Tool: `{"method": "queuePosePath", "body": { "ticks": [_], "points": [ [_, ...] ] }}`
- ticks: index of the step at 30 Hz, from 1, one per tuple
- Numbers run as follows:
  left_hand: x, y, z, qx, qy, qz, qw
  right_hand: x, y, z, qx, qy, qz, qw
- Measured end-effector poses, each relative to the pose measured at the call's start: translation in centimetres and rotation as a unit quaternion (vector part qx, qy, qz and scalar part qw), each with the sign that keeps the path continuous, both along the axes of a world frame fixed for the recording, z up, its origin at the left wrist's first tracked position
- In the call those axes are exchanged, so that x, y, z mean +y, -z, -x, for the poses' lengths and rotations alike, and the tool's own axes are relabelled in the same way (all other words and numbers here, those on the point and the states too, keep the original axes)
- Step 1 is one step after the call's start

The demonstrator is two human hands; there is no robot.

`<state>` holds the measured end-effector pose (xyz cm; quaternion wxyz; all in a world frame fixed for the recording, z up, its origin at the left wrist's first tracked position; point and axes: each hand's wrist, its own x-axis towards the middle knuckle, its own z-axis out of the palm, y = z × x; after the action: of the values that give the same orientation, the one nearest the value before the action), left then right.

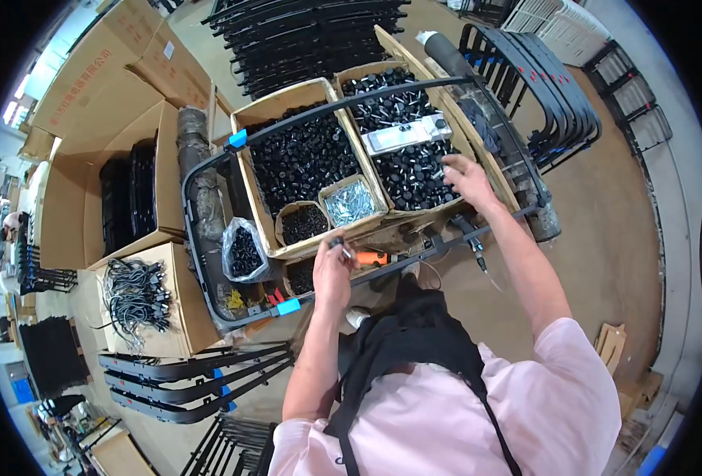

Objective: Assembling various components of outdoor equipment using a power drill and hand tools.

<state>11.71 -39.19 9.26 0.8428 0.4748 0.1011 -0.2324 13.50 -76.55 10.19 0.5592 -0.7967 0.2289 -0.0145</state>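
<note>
My left hand (332, 276) is closed around a small black-capped screw foot (337, 242), its black end showing above the fingertips. That hand is at the near edge of a cardboard box (287, 252), close to a carton of small silvery screws (349, 203) and a carton of tiny black parts (303, 224). My right hand (471, 184) hovers over the right-hand box of black screw feet (414, 174), fingers curved and apart, nothing visible between them. A dark tubular metal frame (188, 218) with blue clips runs around the boxes.
A bag of black parts (245, 252) lies inside the frame's left side. Below the boxes are an orange-handled tool (373, 258) and a power driver (471, 238). Bundled cables (136, 293) lie on a carton at left. Stacked black frames (541, 95) stand far right.
</note>
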Motion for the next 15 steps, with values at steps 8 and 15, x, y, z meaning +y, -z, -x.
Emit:
{"method": "queuePosePath", "body": {
  "ticks": [8,15],
  "points": [
    [4.2,-0.7,7.0,-0.014,0.096,-0.013,0.995,-1.3,4.7,-0.3,0.109,0.001,0.114,0.987],
    [5.0,-2.4,10.6,-0.041,0.036,-0.125,0.991,1.8,8.4,-6.8,0.262,-0.145,0.309,0.903]
  ]
}}
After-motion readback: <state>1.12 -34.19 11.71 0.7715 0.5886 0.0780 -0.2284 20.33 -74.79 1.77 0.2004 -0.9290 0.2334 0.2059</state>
